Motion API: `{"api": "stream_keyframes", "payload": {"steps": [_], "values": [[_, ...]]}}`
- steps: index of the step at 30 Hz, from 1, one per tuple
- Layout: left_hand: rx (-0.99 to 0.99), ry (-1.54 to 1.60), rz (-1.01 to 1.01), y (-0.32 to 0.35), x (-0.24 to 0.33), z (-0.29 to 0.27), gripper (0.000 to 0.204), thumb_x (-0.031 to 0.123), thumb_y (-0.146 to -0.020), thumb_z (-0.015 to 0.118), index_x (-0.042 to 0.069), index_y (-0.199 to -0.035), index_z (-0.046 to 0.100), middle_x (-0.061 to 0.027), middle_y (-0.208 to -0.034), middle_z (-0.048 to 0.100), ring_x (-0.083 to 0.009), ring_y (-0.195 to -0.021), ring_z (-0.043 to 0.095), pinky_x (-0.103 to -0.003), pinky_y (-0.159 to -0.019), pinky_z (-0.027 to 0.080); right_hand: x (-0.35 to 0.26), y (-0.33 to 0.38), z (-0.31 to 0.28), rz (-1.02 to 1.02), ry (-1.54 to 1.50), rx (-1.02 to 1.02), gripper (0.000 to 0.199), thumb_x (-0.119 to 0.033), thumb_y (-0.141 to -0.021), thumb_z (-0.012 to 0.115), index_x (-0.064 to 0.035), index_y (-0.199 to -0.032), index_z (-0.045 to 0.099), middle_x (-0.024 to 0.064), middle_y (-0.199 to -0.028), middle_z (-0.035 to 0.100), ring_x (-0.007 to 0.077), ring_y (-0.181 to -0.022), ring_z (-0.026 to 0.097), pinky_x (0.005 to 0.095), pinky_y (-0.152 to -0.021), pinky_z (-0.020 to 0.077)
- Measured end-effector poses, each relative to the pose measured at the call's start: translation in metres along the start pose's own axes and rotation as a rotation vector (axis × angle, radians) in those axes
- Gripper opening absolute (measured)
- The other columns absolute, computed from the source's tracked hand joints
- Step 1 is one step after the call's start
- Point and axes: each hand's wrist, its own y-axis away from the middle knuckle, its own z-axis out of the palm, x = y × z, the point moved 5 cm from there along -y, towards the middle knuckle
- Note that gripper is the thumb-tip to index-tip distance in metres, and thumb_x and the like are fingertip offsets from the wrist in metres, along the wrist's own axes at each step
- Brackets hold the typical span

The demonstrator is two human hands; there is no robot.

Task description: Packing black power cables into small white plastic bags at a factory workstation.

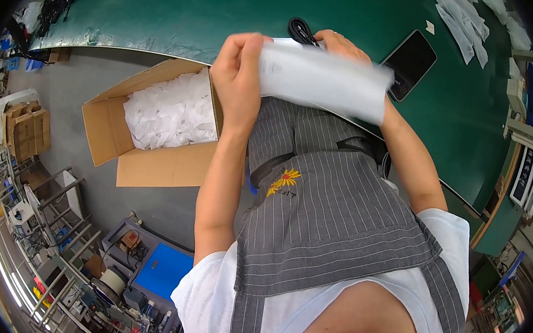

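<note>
A translucent white plastic bag [325, 76], smeared by motion at its right end, stretches in front of my body at the table's edge. My left hand [237, 74] is closed on its left end, thumb and fingers pinched together. Behind the bag, my right hand [346, 50] has its fingertips closed at the end of a coiled black cable [300, 31]. The bag covers part of that hand and its wrist. Just right of my right hand, a dark-screened phone [411, 65] lies on the green table [202, 13].
An open cardboard box [165, 168] full of white plastic bags [170, 111] stands left of my left arm. More clear bags [461, 13] lie at the table's far right. Black cables [53, 14] are heaped far left. A grey cart with a blue top [167, 273] stands lower left.
</note>
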Motion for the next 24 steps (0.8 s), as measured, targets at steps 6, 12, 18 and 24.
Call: {"api": "stream_keyframes", "payload": {"steps": [6, 12, 18, 24], "values": [[0.087, -0.915, 0.334, -0.006, -0.054, 0.0, 0.019, 0.022, -0.09, 0.058, 0.007, -0.078, 0.057, -0.0096, -0.054, 0.057, -0.0288, -0.047, 0.057, -0.037, -0.044, 0.041, 0.037, -0.001, -0.018, 0.227, -0.352, 0.056, 0.025, -0.019, -0.084, 0.058, -0.0044, -0.105, 0.058, 0.0135, -0.086, 0.065, 0.0285, -0.079, 0.064, 0.0365, -0.069, 0.0488], [0.143, -1.041, 0.278, -0.006, -0.056, -0.01, 0.018, 0.026, -0.088, 0.06, 0.011, -0.079, 0.056, -0.011, -0.055, 0.059, -0.0313, -0.052, 0.062, -0.042, -0.045, 0.045, 0.015, 0.027, -0.082, 0.243, -0.462, 0.411, 0.027, -0.014, -0.088, 0.062, -0.0025, -0.112, 0.056, 0.0018, -0.075, 0.056, 0.0072, -0.065, 0.049, 0.0219, -0.059, 0.0429], [0.124, -0.831, 0.143, -0.012, -0.055, -0.012, 0.013, 0.023, -0.088, 0.059, 0.01, -0.086, 0.06, -0.0133, -0.063, 0.062, -0.0343, -0.057, 0.061, -0.043, -0.052, 0.046, -0.012, 0.025, 0.0, 0.083, -0.061, 0.077, 0.027, -0.015, -0.088, 0.059, -0.0059, -0.113, 0.055, 0.0094, -0.082, 0.057, 0.0236, -0.072, 0.057, 0.0356, -0.065, 0.0464], [0.446, -1.014, -0.066, -0.007, -0.092, -0.184, 0.014, 0.022, -0.089, 0.056, 0.01, -0.092, 0.064, -0.0139, -0.073, 0.065, -0.033, -0.065, 0.063, -0.042, -0.059, 0.048, -0.01, 0.019, 0.007, 0.17, 0.033, 0.024, 0.027, -0.019, -0.091, 0.055, -0.0041, -0.114, 0.055, 0.0096, -0.08, 0.057, 0.0225, -0.071, 0.057, 0.0343, -0.067, 0.0458]]}}
